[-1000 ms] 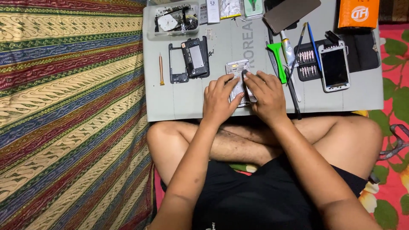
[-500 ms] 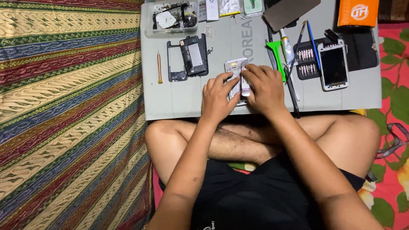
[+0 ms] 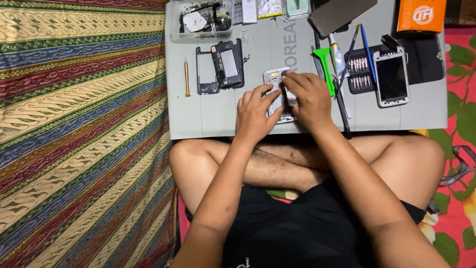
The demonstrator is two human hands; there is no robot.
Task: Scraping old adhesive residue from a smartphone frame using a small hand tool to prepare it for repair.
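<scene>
Your single head camera looks steeply down over your crossed legs at the grey work mat (image 3: pixel 223 119), close in; beyond your fingers (image 3: pixel 290 79) lies its far edge, with striped cloth (image 3: pixel 79 124) left of them.
</scene>
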